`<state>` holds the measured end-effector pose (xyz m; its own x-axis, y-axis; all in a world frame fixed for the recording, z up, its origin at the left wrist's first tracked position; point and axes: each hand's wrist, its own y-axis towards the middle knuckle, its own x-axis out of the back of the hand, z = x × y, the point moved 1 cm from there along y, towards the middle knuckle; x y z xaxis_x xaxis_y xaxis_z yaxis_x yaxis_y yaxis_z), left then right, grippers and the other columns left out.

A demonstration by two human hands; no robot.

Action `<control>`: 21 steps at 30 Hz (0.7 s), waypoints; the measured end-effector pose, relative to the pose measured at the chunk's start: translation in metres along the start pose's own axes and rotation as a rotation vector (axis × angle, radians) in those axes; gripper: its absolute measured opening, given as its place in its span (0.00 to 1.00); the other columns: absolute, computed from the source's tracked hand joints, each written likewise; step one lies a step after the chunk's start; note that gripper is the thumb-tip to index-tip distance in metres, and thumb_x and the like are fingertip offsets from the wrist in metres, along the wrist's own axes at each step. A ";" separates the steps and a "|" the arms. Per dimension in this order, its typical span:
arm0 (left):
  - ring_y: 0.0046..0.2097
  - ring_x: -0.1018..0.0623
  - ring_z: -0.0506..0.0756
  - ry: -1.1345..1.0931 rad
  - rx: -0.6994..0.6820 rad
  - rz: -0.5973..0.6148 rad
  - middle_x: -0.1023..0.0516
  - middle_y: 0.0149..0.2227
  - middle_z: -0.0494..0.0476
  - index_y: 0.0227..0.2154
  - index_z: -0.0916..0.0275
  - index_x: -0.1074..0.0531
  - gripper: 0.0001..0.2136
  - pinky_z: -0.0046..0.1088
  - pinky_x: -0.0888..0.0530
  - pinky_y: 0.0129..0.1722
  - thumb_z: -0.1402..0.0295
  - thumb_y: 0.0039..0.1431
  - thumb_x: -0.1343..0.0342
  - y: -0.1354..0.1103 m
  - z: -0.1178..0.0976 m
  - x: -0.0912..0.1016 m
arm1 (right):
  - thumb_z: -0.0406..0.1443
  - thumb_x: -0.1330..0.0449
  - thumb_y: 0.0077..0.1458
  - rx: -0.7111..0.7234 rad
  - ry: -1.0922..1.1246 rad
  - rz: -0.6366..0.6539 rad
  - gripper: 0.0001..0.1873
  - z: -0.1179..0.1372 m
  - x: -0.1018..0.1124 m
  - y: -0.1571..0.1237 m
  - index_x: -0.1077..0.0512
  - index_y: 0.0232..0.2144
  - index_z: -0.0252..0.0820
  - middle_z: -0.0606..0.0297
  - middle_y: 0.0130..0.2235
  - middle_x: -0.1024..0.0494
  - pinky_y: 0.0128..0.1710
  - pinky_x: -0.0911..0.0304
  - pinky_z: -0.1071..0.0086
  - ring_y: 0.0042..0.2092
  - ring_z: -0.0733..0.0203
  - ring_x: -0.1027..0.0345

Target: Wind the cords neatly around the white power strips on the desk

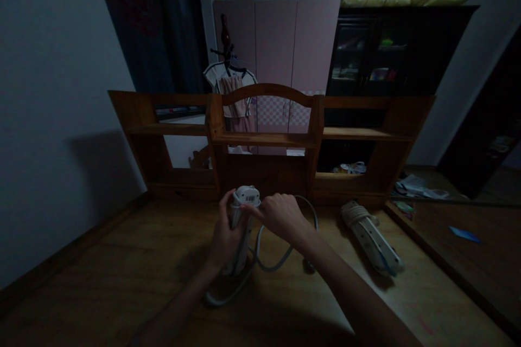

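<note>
A white power strip stands tilted up from the wooden surface, its labelled end towards the top. My left hand is closed around its upper part. Close beside it, my right hand is curled shut on the strip's cord, its thumb reaching across to the strip's end. The pale cord passes around that end, then lies in loose loops on the surface. Partly behind my right forearm is a dark end of it, perhaps the plug. Further right lies a second power strip with its cord wound around one end.
A wooden shelf unit spans the back of the wooden surface. At the right, a raised edge borders another wooden top holding a blue card. A wall closes off the left; pink cabinets stand behind.
</note>
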<state>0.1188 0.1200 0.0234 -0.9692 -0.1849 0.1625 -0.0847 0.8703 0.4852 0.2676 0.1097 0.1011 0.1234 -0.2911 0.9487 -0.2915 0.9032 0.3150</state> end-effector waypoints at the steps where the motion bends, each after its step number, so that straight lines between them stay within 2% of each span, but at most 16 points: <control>1: 0.46 0.23 0.59 -0.001 0.008 0.000 0.28 0.52 0.63 0.61 0.57 0.49 0.32 0.34 0.26 0.41 0.53 0.57 0.47 0.000 0.001 0.000 | 0.63 0.71 0.56 0.000 -0.002 -0.004 0.48 0.000 -0.001 0.000 0.22 0.29 0.38 0.49 0.31 0.22 0.34 0.38 0.65 0.35 0.49 0.26; 6: 0.41 0.22 0.59 0.013 0.081 -0.005 0.24 0.46 0.62 0.61 0.59 0.47 0.33 0.33 0.26 0.37 0.51 0.57 0.48 0.000 0.003 0.000 | 0.62 0.71 0.58 -0.014 -0.005 -0.017 0.47 0.004 -0.004 0.001 0.22 0.28 0.38 0.50 0.31 0.22 0.33 0.39 0.65 0.35 0.48 0.26; 9: 0.39 0.21 0.59 0.106 0.118 -0.023 0.22 0.40 0.60 0.56 0.61 0.38 0.29 0.32 0.28 0.36 0.49 0.57 0.49 0.003 0.005 0.004 | 0.60 0.68 0.60 -0.020 0.012 0.002 0.43 0.002 -0.003 0.001 0.23 0.28 0.38 0.50 0.31 0.22 0.33 0.40 0.66 0.35 0.49 0.26; 14: 0.40 0.22 0.59 0.137 0.107 -0.067 0.21 0.40 0.57 0.48 0.59 0.30 0.24 0.30 0.30 0.39 0.48 0.56 0.49 0.010 0.006 0.013 | 0.50 0.57 0.66 0.010 0.111 0.026 0.28 -0.009 0.005 0.000 0.24 0.32 0.41 0.55 0.33 0.21 0.31 0.44 0.70 0.37 0.52 0.26; 17: 0.42 0.23 0.59 0.138 0.113 -0.078 0.21 0.40 0.56 0.47 0.58 0.29 0.23 0.29 0.31 0.40 0.49 0.56 0.48 0.014 0.008 0.015 | 0.45 0.48 0.63 0.010 0.211 0.056 0.17 -0.017 0.004 0.002 0.24 0.34 0.43 0.58 0.34 0.21 0.30 0.46 0.71 0.38 0.54 0.27; 21: 0.41 0.23 0.58 0.148 0.131 -0.125 0.21 0.39 0.56 0.46 0.60 0.28 0.23 0.29 0.31 0.40 0.48 0.55 0.48 0.023 0.018 0.024 | 0.41 0.43 0.59 -0.031 0.346 0.105 0.11 -0.033 0.002 0.006 0.24 0.34 0.42 0.59 0.33 0.22 0.30 0.47 0.73 0.35 0.59 0.28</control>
<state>0.0893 0.1443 0.0230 -0.9059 -0.3511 0.2368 -0.2404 0.8867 0.3949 0.2979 0.1250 0.1039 0.4098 -0.0774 0.9089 -0.2909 0.9333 0.2106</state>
